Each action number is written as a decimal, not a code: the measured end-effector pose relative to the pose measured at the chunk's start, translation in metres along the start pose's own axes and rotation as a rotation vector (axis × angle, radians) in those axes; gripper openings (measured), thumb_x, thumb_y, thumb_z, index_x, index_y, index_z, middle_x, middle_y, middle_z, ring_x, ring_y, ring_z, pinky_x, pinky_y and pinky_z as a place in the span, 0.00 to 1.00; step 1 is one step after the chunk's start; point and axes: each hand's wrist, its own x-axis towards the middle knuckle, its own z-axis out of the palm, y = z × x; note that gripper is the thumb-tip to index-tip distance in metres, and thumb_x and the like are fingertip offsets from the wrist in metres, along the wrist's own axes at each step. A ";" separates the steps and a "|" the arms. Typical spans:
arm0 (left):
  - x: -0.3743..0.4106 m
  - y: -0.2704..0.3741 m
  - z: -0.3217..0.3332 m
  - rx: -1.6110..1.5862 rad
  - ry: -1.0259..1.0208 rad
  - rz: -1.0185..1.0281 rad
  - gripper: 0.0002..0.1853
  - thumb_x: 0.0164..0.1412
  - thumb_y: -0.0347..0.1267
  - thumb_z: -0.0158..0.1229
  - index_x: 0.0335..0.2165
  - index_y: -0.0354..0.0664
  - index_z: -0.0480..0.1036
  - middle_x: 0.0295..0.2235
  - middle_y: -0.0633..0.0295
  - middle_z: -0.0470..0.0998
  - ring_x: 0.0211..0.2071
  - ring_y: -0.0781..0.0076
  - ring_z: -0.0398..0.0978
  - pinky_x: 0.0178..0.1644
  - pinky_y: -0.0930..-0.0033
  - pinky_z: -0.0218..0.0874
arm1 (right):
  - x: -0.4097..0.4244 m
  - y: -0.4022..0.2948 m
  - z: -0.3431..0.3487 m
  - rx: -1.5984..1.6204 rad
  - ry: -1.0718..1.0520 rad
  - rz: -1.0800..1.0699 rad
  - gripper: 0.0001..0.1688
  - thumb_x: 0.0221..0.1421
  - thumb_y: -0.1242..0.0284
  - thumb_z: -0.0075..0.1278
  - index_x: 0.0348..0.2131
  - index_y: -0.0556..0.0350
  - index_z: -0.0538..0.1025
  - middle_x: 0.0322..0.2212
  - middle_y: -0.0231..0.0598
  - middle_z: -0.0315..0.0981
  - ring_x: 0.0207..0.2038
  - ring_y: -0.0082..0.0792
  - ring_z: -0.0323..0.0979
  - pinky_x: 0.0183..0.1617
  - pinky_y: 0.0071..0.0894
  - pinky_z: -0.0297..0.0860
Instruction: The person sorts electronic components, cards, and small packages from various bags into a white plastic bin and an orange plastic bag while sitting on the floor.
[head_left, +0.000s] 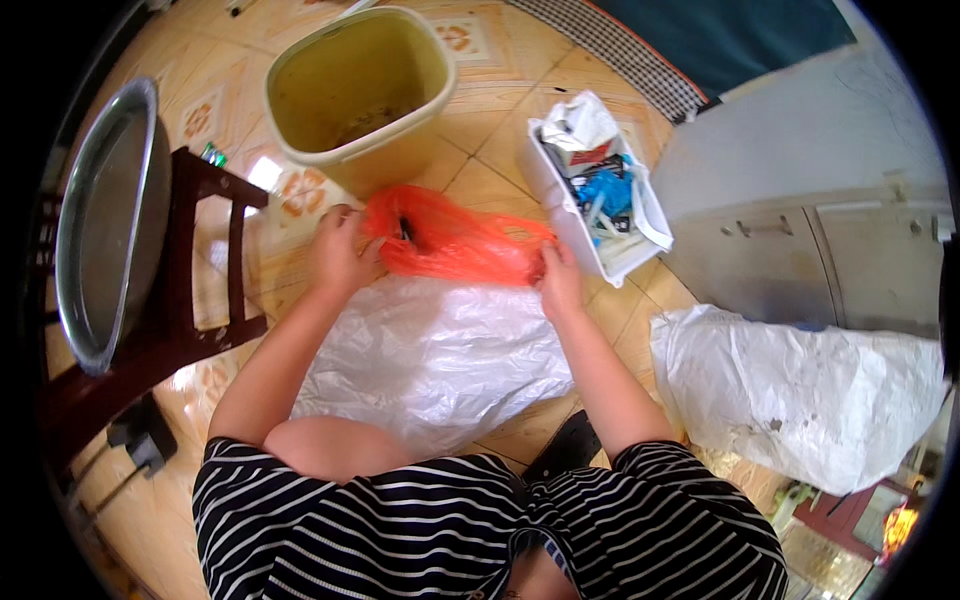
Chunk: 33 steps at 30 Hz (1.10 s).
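Between my two hands stretches a red plastic carrier bag (465, 240). My left hand (341, 251) has its fingers at the bag's open left end, and a dark gap into the bag shows there. At the other end, my right hand (559, 281) grips the gathered plastic near the handle loop. Something dark shows inside the opening, too blurred to name. Below the bag, a large sheet or sack of white translucent plastic (450, 345) lies spread in front of my legs.
A yellowish plastic bin (360, 154) with residue inside stands beyond the bag. Right of it is a white plastic basket (559, 202) holding wrappers. A metal basin (154, 187) rests on a dark wooden chair (180, 247) at left. A stuffed white sack (795, 390) lies by a grey cabinet (787, 255).
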 end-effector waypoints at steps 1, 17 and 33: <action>-0.002 -0.022 0.021 0.089 0.184 0.079 0.33 0.51 0.36 0.62 0.53 0.33 0.63 0.46 0.44 0.72 0.45 0.50 0.72 0.48 0.66 0.64 | -0.004 0.000 0.006 -0.070 -0.107 0.011 0.12 0.60 0.65 0.47 0.39 0.54 0.71 0.28 0.31 0.71 0.26 0.23 0.68 0.27 0.26 0.68; -0.013 -0.081 0.103 -0.430 -0.105 -0.076 0.34 0.51 0.31 0.60 0.56 0.33 0.59 0.46 0.43 0.71 0.46 0.51 0.72 0.49 0.62 0.64 | 0.104 -0.125 -0.091 -1.323 0.246 -0.950 0.17 0.42 0.74 0.56 0.37 0.43 0.80 0.49 0.35 0.69 0.54 0.40 0.60 0.59 0.44 0.53; -0.017 -0.060 0.086 -0.500 -0.198 -0.173 0.30 0.52 0.28 0.57 0.54 0.31 0.61 0.46 0.44 0.72 0.47 0.54 0.72 0.51 0.64 0.62 | 0.116 -0.162 0.036 -1.478 0.268 -0.748 0.36 0.41 0.55 0.61 0.49 0.47 0.73 0.58 0.57 0.54 0.59 0.55 0.54 0.58 0.42 0.60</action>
